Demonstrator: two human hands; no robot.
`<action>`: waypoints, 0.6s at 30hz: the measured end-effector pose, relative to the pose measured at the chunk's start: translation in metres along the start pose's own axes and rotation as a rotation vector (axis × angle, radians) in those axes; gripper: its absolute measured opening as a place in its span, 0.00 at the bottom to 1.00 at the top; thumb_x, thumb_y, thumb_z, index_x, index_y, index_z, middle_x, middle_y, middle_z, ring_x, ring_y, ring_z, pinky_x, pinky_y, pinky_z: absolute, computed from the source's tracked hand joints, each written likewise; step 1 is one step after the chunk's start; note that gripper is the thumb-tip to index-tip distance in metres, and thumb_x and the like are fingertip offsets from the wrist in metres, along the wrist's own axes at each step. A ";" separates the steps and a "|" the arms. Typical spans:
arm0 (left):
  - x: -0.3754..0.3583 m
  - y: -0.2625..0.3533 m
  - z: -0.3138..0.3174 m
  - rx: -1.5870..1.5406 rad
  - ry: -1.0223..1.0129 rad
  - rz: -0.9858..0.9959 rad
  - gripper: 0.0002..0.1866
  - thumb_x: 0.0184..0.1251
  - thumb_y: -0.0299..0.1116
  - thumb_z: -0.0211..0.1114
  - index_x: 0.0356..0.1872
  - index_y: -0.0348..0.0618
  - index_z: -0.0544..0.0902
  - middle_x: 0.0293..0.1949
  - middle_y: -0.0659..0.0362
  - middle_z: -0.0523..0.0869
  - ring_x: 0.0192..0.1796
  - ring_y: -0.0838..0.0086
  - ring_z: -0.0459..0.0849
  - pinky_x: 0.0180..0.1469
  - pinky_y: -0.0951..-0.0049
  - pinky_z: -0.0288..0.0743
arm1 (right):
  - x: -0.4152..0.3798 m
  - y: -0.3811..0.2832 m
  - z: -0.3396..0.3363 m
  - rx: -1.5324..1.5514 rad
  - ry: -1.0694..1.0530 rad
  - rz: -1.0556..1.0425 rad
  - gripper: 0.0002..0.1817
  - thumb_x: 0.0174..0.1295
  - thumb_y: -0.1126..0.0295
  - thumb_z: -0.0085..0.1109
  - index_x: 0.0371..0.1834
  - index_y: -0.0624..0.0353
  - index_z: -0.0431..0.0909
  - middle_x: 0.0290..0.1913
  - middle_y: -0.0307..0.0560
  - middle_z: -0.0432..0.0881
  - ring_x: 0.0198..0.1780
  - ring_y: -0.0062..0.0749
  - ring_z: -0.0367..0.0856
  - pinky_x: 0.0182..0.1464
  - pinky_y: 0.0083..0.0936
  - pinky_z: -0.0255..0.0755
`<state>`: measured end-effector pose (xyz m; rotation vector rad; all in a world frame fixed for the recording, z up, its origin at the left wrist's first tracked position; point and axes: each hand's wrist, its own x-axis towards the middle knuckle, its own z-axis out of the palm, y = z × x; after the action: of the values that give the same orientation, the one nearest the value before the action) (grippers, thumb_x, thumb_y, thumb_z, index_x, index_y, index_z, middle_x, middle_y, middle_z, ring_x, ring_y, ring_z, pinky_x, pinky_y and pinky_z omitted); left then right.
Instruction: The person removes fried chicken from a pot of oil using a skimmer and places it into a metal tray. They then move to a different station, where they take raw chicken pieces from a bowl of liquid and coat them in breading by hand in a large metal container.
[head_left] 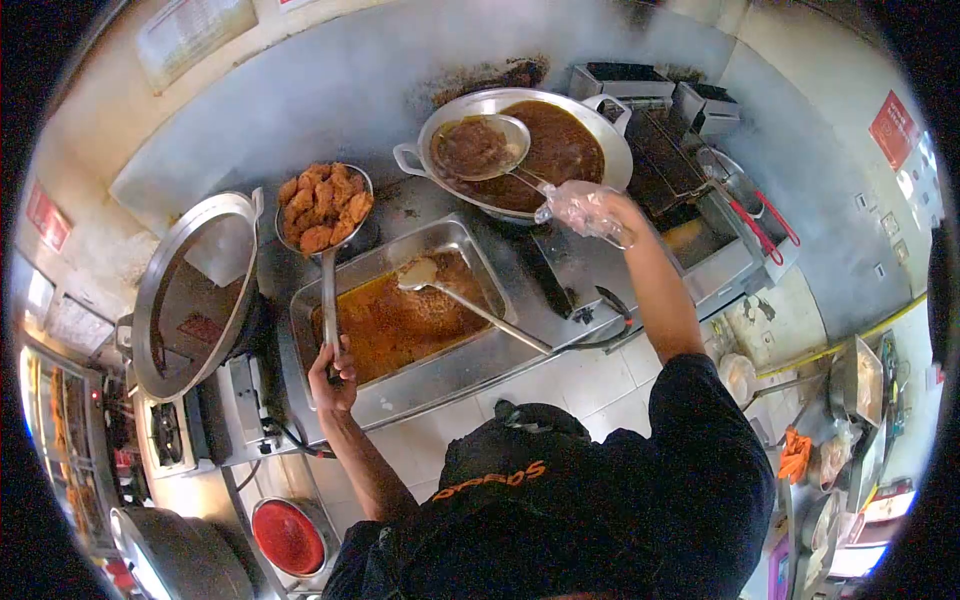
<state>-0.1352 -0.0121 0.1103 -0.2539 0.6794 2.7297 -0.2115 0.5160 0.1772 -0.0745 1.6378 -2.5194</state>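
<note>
My left hand (333,378) is bare and closed round the long handle of a metal strainer (329,295). Brown fried, breaded pieces (322,205) are heaped in its bowl, near the back left of the steel tray. My right hand (590,212), in a clear plastic glove, grips the thin handle of a wire skimmer (482,148). The skimmer's round bowl lies over the brown liquid (553,140) in a large two-handled wok (618,165); whether it dips in cannot be made out. My gloved fingers are partly hidden by the glove.
Between my arms a steel tray (470,236) holds orange-brown liquid and a long-handled ladle (480,313). Another large wok (147,335) with dark liquid stands left. Deep fryers with a red-handled basket (752,228) are at right. A red-topped bucket (288,537) sits low left.
</note>
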 end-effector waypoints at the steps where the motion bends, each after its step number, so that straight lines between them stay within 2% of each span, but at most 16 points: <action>1: -0.002 -0.001 0.005 0.016 0.043 0.026 0.10 0.65 0.30 0.49 0.45 0.39 0.69 0.40 0.54 0.79 0.23 0.82 0.71 0.19 0.86 0.68 | -0.003 -0.003 -0.004 -0.151 -0.109 0.078 0.10 0.56 0.67 0.54 0.38 0.59 0.75 0.32 0.42 0.77 0.32 0.27 0.77 0.32 0.25 0.72; 2: -0.002 0.000 0.004 0.015 0.044 0.025 0.10 0.65 0.30 0.49 0.45 0.39 0.69 0.40 0.54 0.79 0.23 0.82 0.71 0.19 0.86 0.68 | -0.008 -0.007 -0.001 -0.302 -0.217 0.156 0.12 0.56 0.66 0.54 0.40 0.61 0.74 0.33 0.41 0.78 0.31 0.26 0.77 0.31 0.23 0.72; 3: -0.001 0.000 0.002 -0.003 0.005 0.006 0.10 0.65 0.30 0.50 0.45 0.38 0.69 0.39 0.54 0.79 0.23 0.82 0.71 0.19 0.86 0.68 | -0.023 -0.009 0.011 -0.212 -0.194 0.136 0.19 0.55 0.64 0.56 0.45 0.67 0.70 0.33 0.41 0.76 0.26 0.19 0.73 0.25 0.12 0.68; 4: 0.000 0.000 0.000 -0.022 -0.034 -0.012 0.10 0.65 0.30 0.50 0.45 0.38 0.70 0.39 0.55 0.79 0.23 0.82 0.72 0.18 0.86 0.68 | -0.038 -0.008 0.018 -0.215 -0.191 0.139 0.19 0.55 0.64 0.56 0.45 0.67 0.70 0.33 0.41 0.76 0.26 0.19 0.73 0.25 0.12 0.68; 6: 0.002 0.002 -0.004 -0.015 -0.032 -0.014 0.10 0.65 0.30 0.50 0.45 0.38 0.70 0.39 0.54 0.79 0.23 0.82 0.72 0.18 0.86 0.68 | -0.062 -0.010 0.025 -0.114 -0.066 -0.059 0.18 0.56 0.64 0.55 0.43 0.67 0.71 0.28 0.39 0.74 0.23 0.17 0.70 0.20 0.13 0.65; 7: 0.003 0.001 -0.006 -0.006 -0.031 -0.013 0.10 0.65 0.30 0.50 0.45 0.37 0.70 0.39 0.54 0.79 0.24 0.82 0.72 0.18 0.86 0.68 | -0.067 -0.019 0.023 -0.117 -0.066 -0.053 0.18 0.56 0.64 0.55 0.43 0.67 0.71 0.28 0.39 0.74 0.23 0.17 0.70 0.20 0.13 0.65; 9: 0.002 0.001 -0.002 -0.015 -0.015 -0.011 0.10 0.65 0.30 0.50 0.45 0.38 0.70 0.40 0.54 0.79 0.24 0.82 0.72 0.18 0.86 0.68 | -0.073 -0.041 0.023 -0.488 -0.193 0.222 0.15 0.58 0.63 0.54 0.38 0.65 0.72 0.25 0.37 0.71 0.21 0.17 0.69 0.17 0.14 0.63; 10: 0.001 0.000 -0.001 -0.018 -0.002 -0.007 0.10 0.65 0.30 0.50 0.45 0.38 0.70 0.40 0.54 0.78 0.24 0.82 0.73 0.18 0.86 0.68 | -0.080 -0.049 0.030 -0.492 -0.197 0.233 0.15 0.58 0.63 0.54 0.38 0.65 0.72 0.25 0.37 0.71 0.21 0.17 0.69 0.17 0.14 0.63; 12: 0.002 0.001 -0.008 -0.010 -0.043 -0.002 0.10 0.65 0.30 0.50 0.46 0.39 0.70 0.40 0.54 0.78 0.24 0.82 0.72 0.19 0.86 0.68 | -0.093 -0.062 0.048 -0.697 0.133 0.365 0.11 0.60 0.64 0.51 0.34 0.62 0.72 0.23 0.35 0.70 0.19 0.16 0.68 0.16 0.14 0.63; 13: 0.003 0.002 -0.010 -0.039 -0.056 -0.030 0.10 0.65 0.30 0.49 0.46 0.39 0.70 0.41 0.53 0.78 0.24 0.82 0.72 0.19 0.86 0.68 | -0.093 -0.065 0.047 -0.703 0.127 0.376 0.11 0.60 0.64 0.51 0.34 0.62 0.72 0.23 0.35 0.70 0.19 0.16 0.68 0.16 0.14 0.63; 15: 0.005 0.001 -0.014 -0.048 -0.097 -0.045 0.10 0.66 0.30 0.49 0.46 0.40 0.70 0.41 0.53 0.78 0.23 0.82 0.71 0.20 0.85 0.68 | -0.096 -0.075 0.036 -1.108 0.123 0.303 0.10 0.58 0.65 0.51 0.35 0.61 0.73 0.20 0.36 0.71 0.15 0.24 0.68 0.15 0.21 0.64; 16: 0.006 0.001 -0.014 -0.052 -0.095 -0.043 0.10 0.66 0.30 0.49 0.46 0.40 0.70 0.41 0.53 0.78 0.23 0.82 0.71 0.20 0.85 0.68 | -0.093 -0.073 0.014 -1.111 0.120 0.305 0.10 0.58 0.65 0.51 0.35 0.61 0.73 0.20 0.36 0.71 0.15 0.24 0.68 0.15 0.21 0.64; 17: 0.005 0.000 -0.010 -0.046 -0.056 -0.018 0.11 0.66 0.30 0.48 0.46 0.40 0.70 0.41 0.53 0.79 0.23 0.82 0.71 0.20 0.85 0.68 | -0.086 -0.065 -0.016 -1.589 0.137 0.205 0.10 0.56 0.67 0.51 0.35 0.63 0.73 0.21 0.42 0.73 0.17 0.31 0.72 0.19 0.26 0.67; 18: 0.004 0.000 -0.008 -0.039 -0.018 0.005 0.11 0.66 0.30 0.48 0.46 0.40 0.70 0.41 0.53 0.79 0.23 0.82 0.71 0.20 0.85 0.68 | -0.084 -0.063 -0.014 -2.061 0.150 0.082 0.11 0.53 0.69 0.52 0.36 0.65 0.74 0.22 0.47 0.76 0.19 0.38 0.76 0.23 0.31 0.70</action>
<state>-0.1381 -0.0148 0.1026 -0.2371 0.6240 2.7484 -0.1354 0.5654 0.2323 0.0000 3.1234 0.1214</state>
